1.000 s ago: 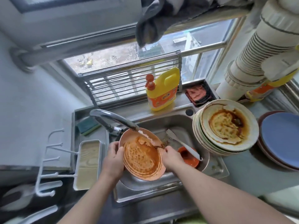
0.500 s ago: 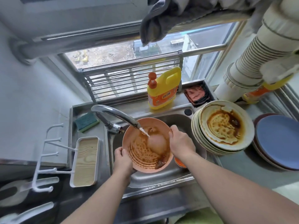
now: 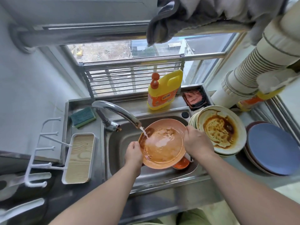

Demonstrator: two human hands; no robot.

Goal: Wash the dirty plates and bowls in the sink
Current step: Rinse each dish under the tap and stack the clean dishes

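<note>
Plate (image 3: 164, 143) over sink (image 3: 116, 143), under faucet (image 3: 116, 111) stream, sauce-smeared. Left hand (image 3: 134, 154) fingers curled on near-left rim, right hand (image 3: 197, 142) gripping right rim. Dirty stack (image 3: 222, 130) just right.

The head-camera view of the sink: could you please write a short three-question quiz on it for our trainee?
1. True or false: water from the curved chrome tap is running onto the round orange plastic plate.
2. Multiple choice: where does the green-and-yellow sponge lie? A) in the steel sink basin; B) on the sink's ledge, left of the tap; C) on the blue plate.
3. Fill in: the cream plate smeared with brown sauce tops a stack to the ____ of the sink.

Key: 1 true; the left hand and right hand each grip the plate's rim. 2 B. 3 right.
</note>
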